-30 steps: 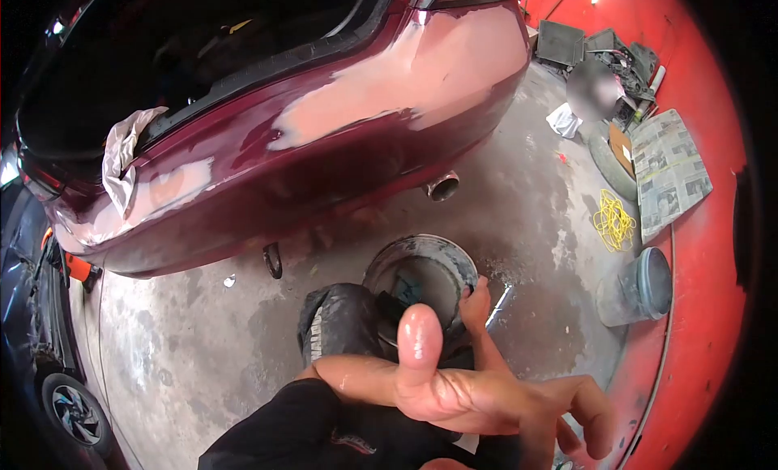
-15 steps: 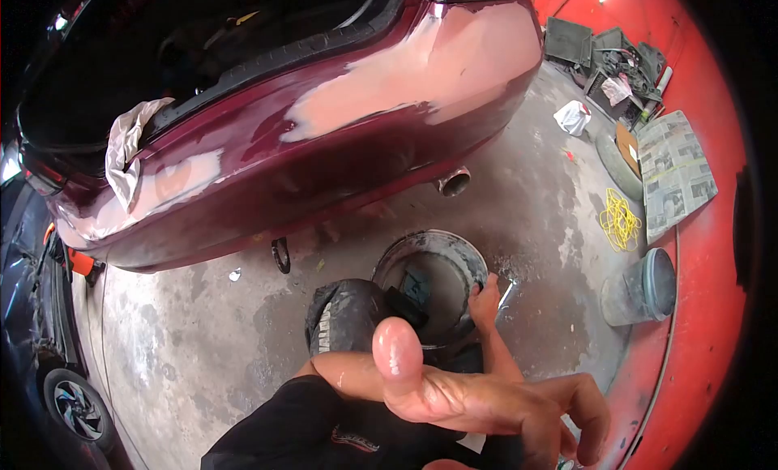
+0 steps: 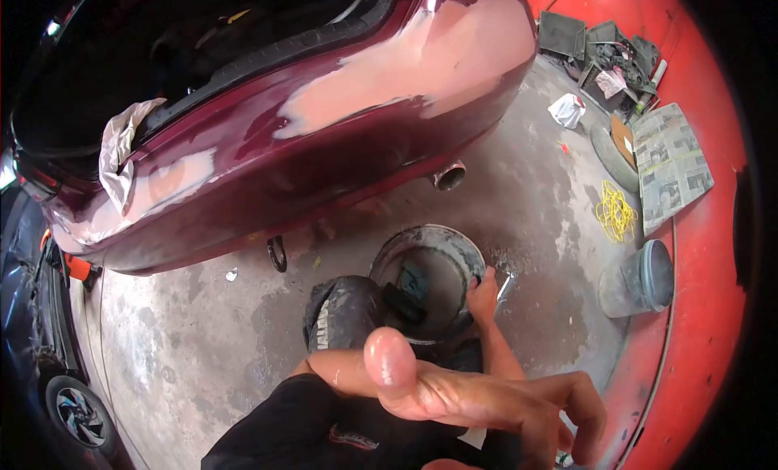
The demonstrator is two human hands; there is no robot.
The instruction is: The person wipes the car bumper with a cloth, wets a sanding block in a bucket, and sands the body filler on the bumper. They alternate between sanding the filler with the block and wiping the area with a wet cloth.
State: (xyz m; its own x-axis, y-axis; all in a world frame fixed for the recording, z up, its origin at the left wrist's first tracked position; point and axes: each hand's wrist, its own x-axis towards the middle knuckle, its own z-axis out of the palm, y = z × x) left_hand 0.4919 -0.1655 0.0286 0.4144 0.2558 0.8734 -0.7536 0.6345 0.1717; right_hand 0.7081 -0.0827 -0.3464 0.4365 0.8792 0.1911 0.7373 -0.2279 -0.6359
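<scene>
A dark, scuffed bucket point(image 3: 444, 236) of murky grey water stands on the floor in front of me. My right hand point(image 3: 484, 296) grips its right rim. Inside lie a teal piece point(image 3: 414, 282) that looks like a cloth or pad and a dark block-shaped item point(image 3: 403, 305). Close to the camera, my left hand point(image 3: 462, 397) stretches across my body with its wet thumb raised. Its fingers extend to the right, bent and apart, with nothing visible in them. Behind the bucket is the maroon car bumper point(image 3: 348, 154), carrying pale pink patches and an exhaust tip point(image 3: 449, 176) below.
A crumpled paper sheet point(image 3: 118, 158) hangs over the bumper's left part. Right, along the red wall, are a lidded bucket point(image 3: 636, 279), yellow cord point(image 3: 616, 212), newspaper-covered panel point(image 3: 671, 166) and black crates point(image 3: 562, 34). A dark car's wheel point(image 3: 80, 411) is at lower left.
The view has shifted slightly, so the car and bucket sit a little higher and further left. My left thumb appears slightly lower. My right hand remains on the bucket rim.
</scene>
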